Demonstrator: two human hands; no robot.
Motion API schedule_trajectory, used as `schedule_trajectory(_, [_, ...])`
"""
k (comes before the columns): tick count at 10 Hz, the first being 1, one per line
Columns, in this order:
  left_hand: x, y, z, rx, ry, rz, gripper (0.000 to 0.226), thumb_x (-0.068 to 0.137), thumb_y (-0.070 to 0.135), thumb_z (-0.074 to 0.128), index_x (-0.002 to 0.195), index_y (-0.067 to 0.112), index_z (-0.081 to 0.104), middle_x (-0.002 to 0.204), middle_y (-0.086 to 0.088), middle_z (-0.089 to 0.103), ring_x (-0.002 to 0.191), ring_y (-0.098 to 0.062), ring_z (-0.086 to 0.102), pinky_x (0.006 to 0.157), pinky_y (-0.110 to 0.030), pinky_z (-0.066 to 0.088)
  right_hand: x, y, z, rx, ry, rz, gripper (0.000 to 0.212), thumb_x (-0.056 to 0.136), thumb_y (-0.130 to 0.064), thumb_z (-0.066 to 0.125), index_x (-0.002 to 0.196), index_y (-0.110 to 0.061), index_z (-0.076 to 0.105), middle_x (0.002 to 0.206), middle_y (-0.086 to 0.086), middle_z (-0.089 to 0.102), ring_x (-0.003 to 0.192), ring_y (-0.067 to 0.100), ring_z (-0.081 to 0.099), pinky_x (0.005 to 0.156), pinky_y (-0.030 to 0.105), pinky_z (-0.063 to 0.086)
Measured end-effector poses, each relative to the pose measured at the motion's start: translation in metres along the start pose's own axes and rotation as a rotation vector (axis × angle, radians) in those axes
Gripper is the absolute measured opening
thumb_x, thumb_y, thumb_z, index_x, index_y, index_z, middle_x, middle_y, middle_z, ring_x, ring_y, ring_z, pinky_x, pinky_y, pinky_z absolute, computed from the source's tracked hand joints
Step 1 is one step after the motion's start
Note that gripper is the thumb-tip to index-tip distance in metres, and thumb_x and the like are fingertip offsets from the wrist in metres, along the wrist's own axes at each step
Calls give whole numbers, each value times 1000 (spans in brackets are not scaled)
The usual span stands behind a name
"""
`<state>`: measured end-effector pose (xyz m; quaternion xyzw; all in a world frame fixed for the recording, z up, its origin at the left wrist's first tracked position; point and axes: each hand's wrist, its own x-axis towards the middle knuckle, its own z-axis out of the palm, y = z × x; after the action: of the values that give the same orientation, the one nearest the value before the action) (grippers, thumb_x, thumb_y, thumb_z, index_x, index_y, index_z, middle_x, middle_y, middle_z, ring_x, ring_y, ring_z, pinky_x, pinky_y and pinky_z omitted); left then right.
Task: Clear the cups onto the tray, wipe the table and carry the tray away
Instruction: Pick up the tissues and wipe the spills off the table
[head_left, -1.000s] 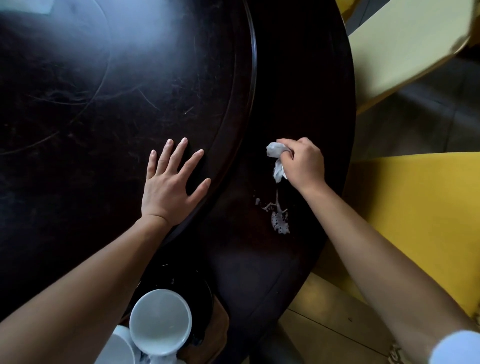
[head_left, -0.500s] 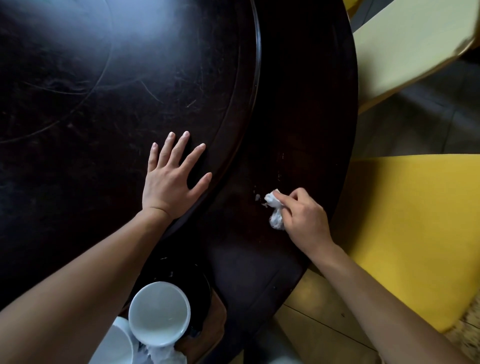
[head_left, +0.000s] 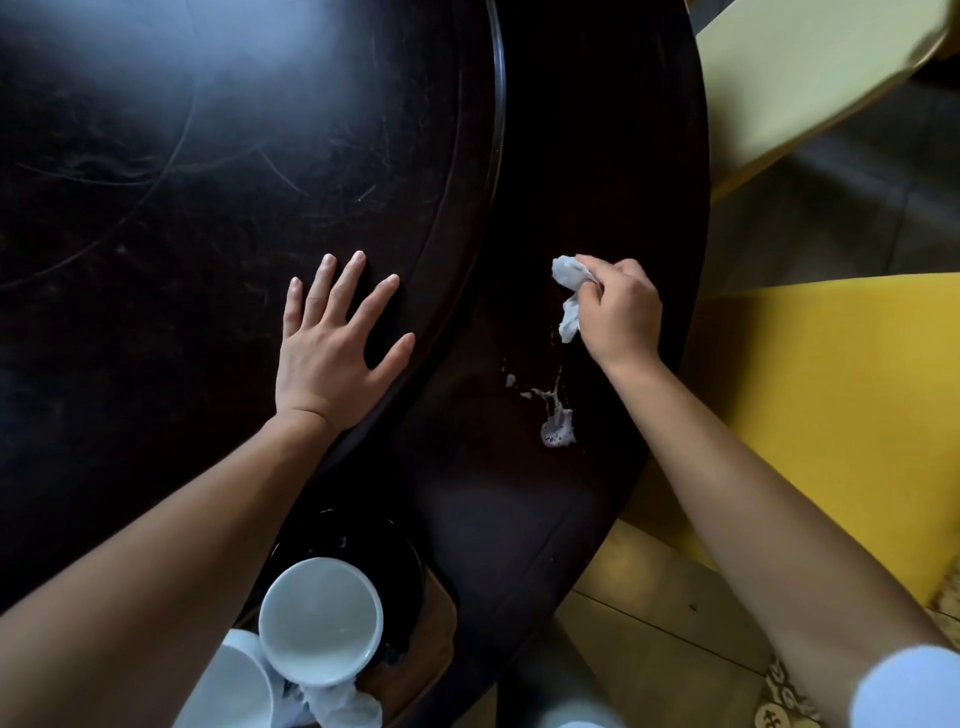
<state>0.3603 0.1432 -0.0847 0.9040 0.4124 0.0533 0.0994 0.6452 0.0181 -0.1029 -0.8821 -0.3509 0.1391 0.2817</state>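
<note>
Dark wooden table (head_left: 597, 156): left hand (head_left: 332, 343) spread flat on the raised turntable (head_left: 260, 182); right hand (head_left: 621, 312) clenched around a crumpled white tissue (head_left: 569, 296) near the right edge, beside a spill (head_left: 556, 423).

Dim, tabletop glare, warped edges

Right hand (head_left: 621, 312) pinching tissue (head_left: 569, 296), left hand (head_left: 332, 343) flat on table (head_left: 208, 182)
</note>
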Motion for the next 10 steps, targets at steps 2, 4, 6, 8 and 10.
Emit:
schedule_trajectory(2, [1, 0, 0, 0, -1, 2, 67, 98, 64, 38, 158, 33, 38, 171, -2, 22, 160, -27, 9, 128, -55, 6, -30, 3, 2, -116, -65, -178, 34, 95, -11, 57, 125, -18, 72, 92, 6, 57, 71, 19, 54, 60, 33, 47])
schedule_trajectory(4, [1, 0, 1, 6, -3, -1, 68, 97, 64, 39, 158, 34, 38, 171, -2, 22, 160, -27, 9, 128, -55, 6, -116, 24, -11, -75, -162, -240, 37, 90, -5, 65, 125, -17, 72, 87, 1, 55, 70, 18, 56, 56, 36, 51])
schedule_trajectory(6, [1, 2, 0, -4, -7, -4, 68, 97, 64, 39, 158, 34, 38, 171, -1, 21, 160, -26, 8, 128, -54, 4, -140, 29, -18, -67, -218, -221, 41, 89, -18, 72, 130, -18, 68, 92, -5, 55, 74, 10, 54, 58, 24, 45])
schedule_trajectory(8, [0, 2, -1, -4, -12, -8, 67, 97, 63, 40, 158, 34, 37, 171, -2, 20, 160, -27, 8, 128, -53, 4, -119, 34, -25, -8, -128, -178, 22, 83, -7, 70, 103, -13, 75, 91, 0, 64, 74, 19, 63, 65, 23, 43])
schedule_trajectory(10, [1, 3, -1, -11, -17, -8, 67, 98, 63, 39, 158, 34, 37, 171, -2, 20, 160, -27, 7, 128, -52, 3, -108, 34, -23, -78, 1, -97, 30, 87, -8, 66, 114, -20, 74, 92, 1, 63, 71, 18, 60, 61, 23, 39])
